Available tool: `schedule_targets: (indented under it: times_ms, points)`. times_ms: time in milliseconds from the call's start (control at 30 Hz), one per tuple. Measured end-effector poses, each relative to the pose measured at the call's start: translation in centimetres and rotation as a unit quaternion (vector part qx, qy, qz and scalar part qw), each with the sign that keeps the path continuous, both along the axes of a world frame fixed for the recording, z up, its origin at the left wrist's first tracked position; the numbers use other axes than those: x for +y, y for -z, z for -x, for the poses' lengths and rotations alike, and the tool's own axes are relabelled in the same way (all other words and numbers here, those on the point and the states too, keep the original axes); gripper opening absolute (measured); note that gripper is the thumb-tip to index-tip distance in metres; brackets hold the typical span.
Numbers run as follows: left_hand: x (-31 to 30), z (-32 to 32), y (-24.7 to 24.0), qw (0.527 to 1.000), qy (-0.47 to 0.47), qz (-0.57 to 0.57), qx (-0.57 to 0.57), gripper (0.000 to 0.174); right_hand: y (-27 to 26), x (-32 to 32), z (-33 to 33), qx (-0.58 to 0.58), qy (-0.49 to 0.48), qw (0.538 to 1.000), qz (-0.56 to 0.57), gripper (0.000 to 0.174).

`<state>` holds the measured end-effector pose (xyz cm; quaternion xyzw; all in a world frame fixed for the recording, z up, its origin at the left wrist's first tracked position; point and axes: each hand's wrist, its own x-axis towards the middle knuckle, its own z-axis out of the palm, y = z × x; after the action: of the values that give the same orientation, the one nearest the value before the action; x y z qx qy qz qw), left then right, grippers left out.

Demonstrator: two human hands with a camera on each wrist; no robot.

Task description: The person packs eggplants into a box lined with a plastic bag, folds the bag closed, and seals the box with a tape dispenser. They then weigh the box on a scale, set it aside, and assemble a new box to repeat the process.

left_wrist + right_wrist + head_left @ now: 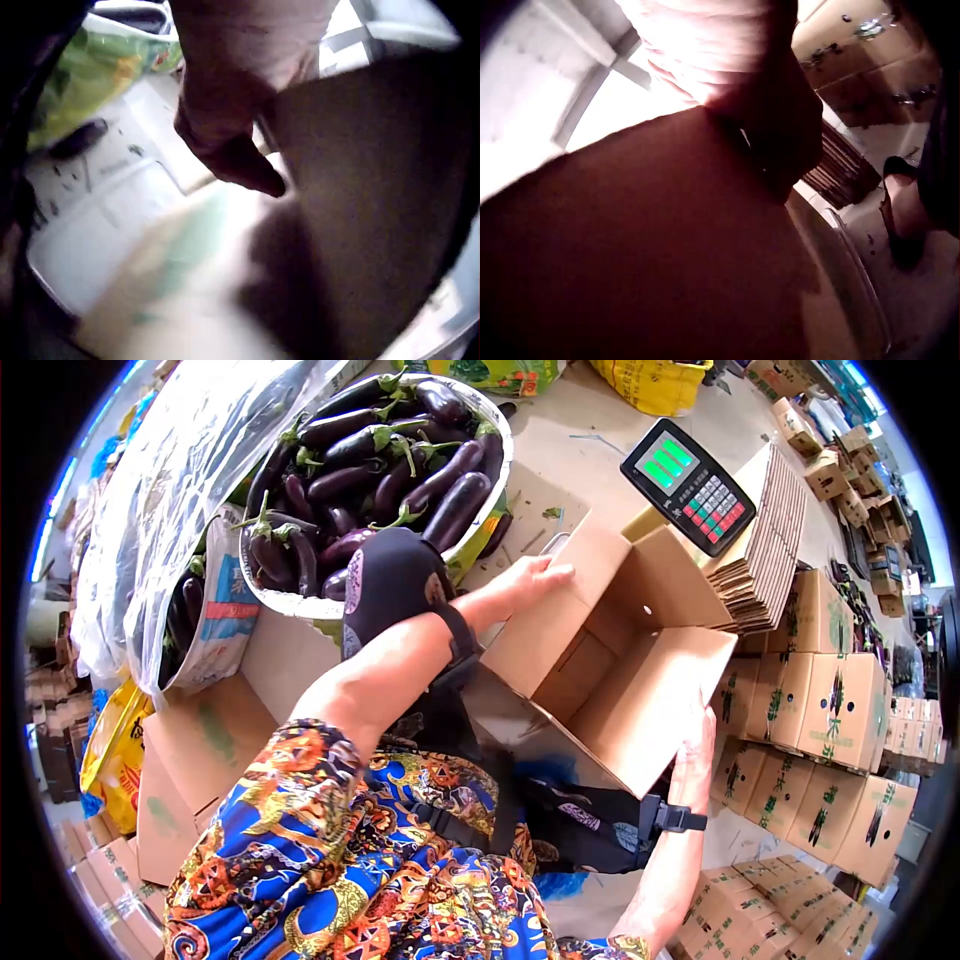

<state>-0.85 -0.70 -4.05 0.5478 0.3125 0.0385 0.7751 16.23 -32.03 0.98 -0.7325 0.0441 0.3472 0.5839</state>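
An open-topped cardboard box [600, 680] is tilted in front of me, its flaps raised and its inside facing up toward the head camera. My left hand [528, 588] grips the box's left side by the edge; the left wrist view shows that hand [240, 97] with a digit bent against the cardboard panel [352, 172]. On the opposite side, my right hand [694, 750] holds the right-hand panel near its outer edge. Close up in the right wrist view, the right hand [757, 97] wraps over the cardboard edge, most of its fingers dark or hidden.
A large tub [505, 455] heaped with eggplants [350, 485] stands at the upper left, beside clear plastic sheeting [150, 500]. Behind the box are a digital scale display [688, 485] and a stack of flattened cartons [765, 550]. Printed cartons [840, 705] are piled at the right.
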Motion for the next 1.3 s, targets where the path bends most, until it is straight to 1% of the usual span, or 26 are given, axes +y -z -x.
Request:
schedule_targets:
  times_ms: [33, 67, 133, 167, 200, 267, 300, 400, 433, 533, 600, 667, 700, 767, 833, 867, 900, 933, 967, 1067, 1100, 1133, 1200, 1233, 1267, 1300]
  points:
    - [0.2, 0.0, 1.7, 0.957, 0.063, -0.274, 0.076, 0.049, 0.0, -1.1, -0.4, 0.039, -0.017, 0.999, -0.026, 0.051]
    - [-0.7, -0.1, 3.4, 0.912, 0.061, -0.343, 0.219, 0.055, 1.0, -1.4, -0.3, 0.048, 0.010, 0.998, -0.044, 0.053]
    - [-1.8, 0.3, 2.8, 0.862, -0.012, -0.434, 0.261, 0.062, 2.1, -0.9, 1.1, 0.066, 0.071, 0.992, -0.078, 0.058]
    - [-1.6, 0.4, 4.5, 0.848, -0.049, -0.487, 0.205, 0.059, 4.3, -2.0, 0.7, 0.080, 0.059, 0.993, -0.061, 0.068]
    - [-1.5, 0.0, 5.0, 0.820, -0.013, -0.546, 0.168, 0.064, 4.4, -1.8, 1.5, 0.029, 0.031, 0.999, -0.029, 0.077]
    - [-3.3, -1.1, 2.5, 0.807, 0.054, -0.570, 0.142, 0.077, 7.8, -2.6, 1.2, 0.092, 0.033, 0.995, 0.016, 0.090]
    - [-4.0, -1.3, 0.6, 0.836, 0.086, -0.521, 0.148, 0.087, 7.8, -1.6, 1.8, 0.113, 0.050, 0.992, 0.025, 0.096]
    - [-3.0, -1.7, 3.5, 0.941, 0.085, -0.327, -0.002, 0.088, 10.3, -1.3, 1.7, 0.078, 0.034, 0.995, 0.057, 0.088]
    - [-3.5, -1.8, 3.2, 0.977, 0.085, -0.189, -0.055, 0.086, 10.8, -1.0, 1.7, 0.063, 0.032, 0.995, 0.069, 0.086]
    - [-4.2, -2.0, 3.3, 0.992, 0.068, -0.041, -0.095, 0.084, 12.4, -0.5, 1.5, -0.001, 0.025, 0.993, 0.115, 0.079]
    - [-4.5, -2.0, 2.9, 0.995, 0.045, -0.075, -0.050, 0.082, 13.1, -0.1, 1.3, -0.065, 0.012, 0.984, 0.164, 0.075]
    - [-4.4, -1.9, 5.4, 0.970, 0.021, -0.232, -0.064, 0.078, 13.2, 0.0, 0.8, -0.154, 0.001, 0.963, 0.222, 0.071]
    - [-4.4, -1.6, 2.8, 0.968, 0.035, -0.245, 0.035, 0.076, 12.6, 0.1, 0.7, -0.206, -0.005, 0.945, 0.254, 0.070]
    - [-3.9, -1.2, 4.1, 0.927, 0.024, -0.374, 0.025, 0.070, 9.4, 0.1, 1.1, -0.332, -0.020, 0.900, 0.283, 0.068]
    - [-3.6, -0.2, 5.3, 0.894, 0.027, -0.447, -0.007, 0.066, 0.0, -0.8, 4.1, -0.420, -0.074, 0.877, 0.221, 0.062]
    - [-2.4, 0.4, 5.9, 0.928, 0.061, -0.367, -0.009, 0.068, -1.6, -2.8, 4.8, -0.500, -0.075, 0.857, 0.102, 0.040]
    - [-1.9, 0.7, 6.3, 0.878, 0.079, -0.471, -0.040, 0.070, -7.3, -3.8, 6.6, -0.336, -0.071, 0.939, -0.006, 0.033]
    - [-0.6, 0.9, 6.8, 0.904, 0.121, -0.411, -0.017, 0.071, -12.0, -6.1, 7.9, -0.308, -0.094, 0.946, 0.029, 0.027]
    - [-0.4, 0.8, 6.5, 0.915, 0.129, -0.380, -0.028, 0.070, -14.8, -8.2, 9.0, -0.243, -0.018, 0.970, -0.010, 0.028]
    - [-0.4, 0.1, 5.2, 0.917, 0.148, -0.368, -0.031, 0.069, -15.5, -17.0, 10.9, -0.227, 0.119, 0.964, 0.068, 0.027]
    - [-0.8, 0.0, 5.2, 0.889, 0.127, -0.440, 0.004, 0.069, -13.3, -20.6, 11.6, -0.185, 0.157, 0.966, 0.091, 0.028]
    - [-0.5, -0.1, 2.9, 0.888, 0.180, -0.423, 0.028, 0.071, -9.9, -24.5, 12.6, -0.141, 0.194, 0.964, 0.112, 0.029]
    - [-2.0, -0.1, 0.5, 0.888, 0.134, -0.437, 0.048, 0.072, -1.9, -31.0, 15.9, -0.030, 0.237, 0.950, 0.200, 0.029]
    - [-1.7, 0.1, -0.1, 0.905, 0.138, -0.399, 0.060, 0.072, 2.3, -33.6, 18.3, -0.002, 0.230, 0.946, 0.230, 0.029]
    - [-0.8, 0.4, 0.4, 0.879, 0.145, -0.453, 0.045, 0.070, 6.1, -35.2, 20.9, 0.027, 0.220, 0.940, 0.257, 0.029]
    - [-1.4, 0.8, -1.2, 0.891, 0.151, -0.425, 0.059, 0.069, 8.9, -35.8, 23.4, 0.090, 0.231, 0.932, 0.266, 0.029]
